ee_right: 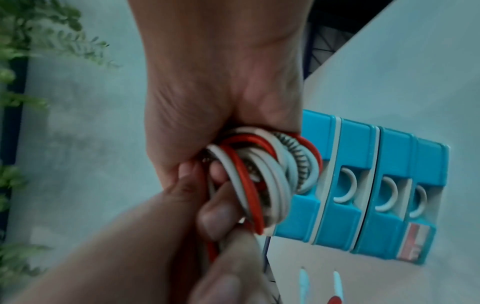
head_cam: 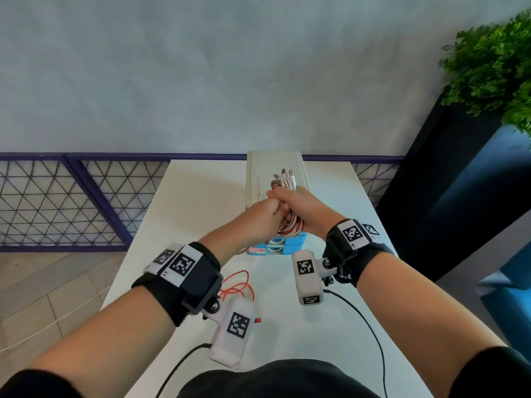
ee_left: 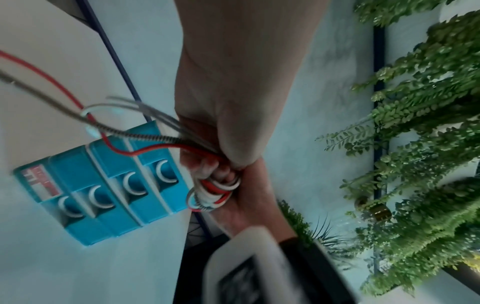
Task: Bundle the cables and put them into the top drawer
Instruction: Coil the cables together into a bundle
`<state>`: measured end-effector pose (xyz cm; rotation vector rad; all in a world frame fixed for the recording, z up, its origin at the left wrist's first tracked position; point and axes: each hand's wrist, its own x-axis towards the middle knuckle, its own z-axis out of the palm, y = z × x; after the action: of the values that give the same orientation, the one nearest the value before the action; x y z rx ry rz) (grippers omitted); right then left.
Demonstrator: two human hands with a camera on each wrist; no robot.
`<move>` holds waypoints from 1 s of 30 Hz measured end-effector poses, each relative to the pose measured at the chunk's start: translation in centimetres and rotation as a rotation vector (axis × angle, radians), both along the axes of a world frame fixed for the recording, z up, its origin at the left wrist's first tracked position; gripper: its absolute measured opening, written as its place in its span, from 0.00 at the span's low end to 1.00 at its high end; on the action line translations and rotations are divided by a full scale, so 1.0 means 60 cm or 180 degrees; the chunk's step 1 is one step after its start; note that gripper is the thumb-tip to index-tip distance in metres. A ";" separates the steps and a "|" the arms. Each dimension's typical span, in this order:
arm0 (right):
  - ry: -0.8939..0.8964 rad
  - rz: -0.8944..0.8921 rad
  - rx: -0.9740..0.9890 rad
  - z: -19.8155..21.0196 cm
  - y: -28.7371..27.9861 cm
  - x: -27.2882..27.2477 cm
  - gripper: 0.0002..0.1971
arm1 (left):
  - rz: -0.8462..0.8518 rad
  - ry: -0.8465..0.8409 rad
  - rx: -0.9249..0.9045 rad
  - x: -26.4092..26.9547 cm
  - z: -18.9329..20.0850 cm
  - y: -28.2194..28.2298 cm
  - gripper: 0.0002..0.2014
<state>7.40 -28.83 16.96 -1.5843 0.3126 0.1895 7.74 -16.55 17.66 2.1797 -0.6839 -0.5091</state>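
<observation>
A coil of red, white and braided cables [head_cam: 290, 228] [ee_right: 259, 174] is held above the table in front of the drawer unit [head_cam: 275, 165]. My right hand [head_cam: 277, 195] [ee_right: 221, 107] grips the coil, and its plugs [head_cam: 287, 175] stick out above the fist. My left hand [head_cam: 275, 211] [ee_left: 228, 127] pinches the loose strands right beside the coil [ee_left: 215, 191]. A red cable tail [head_cam: 238, 285] [ee_left: 145, 149] trails from it down onto the table. The four blue drawer fronts [ee_left: 103, 185] [ee_right: 363, 185] with white ring handles are all closed.
The white table [head_cam: 186, 211] has a purple mesh fence [head_cam: 71, 202] behind it and to the left. A dark planter with green foliage [head_cam: 494, 67] stands at the right. Loose white plug ends [ee_right: 303, 283] lie on the table. Black camera leads [head_cam: 370, 326] run off the near edge.
</observation>
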 end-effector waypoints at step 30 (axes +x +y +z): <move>-0.0471 -0.1069 0.2104 0.022 -0.034 0.029 0.17 | -0.0840 0.1128 -0.0127 0.019 -0.058 0.102 0.17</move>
<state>9.11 -30.86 18.28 -0.8701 0.3507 -0.0832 8.89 -10.41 14.20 1.9025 -0.7781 -0.9829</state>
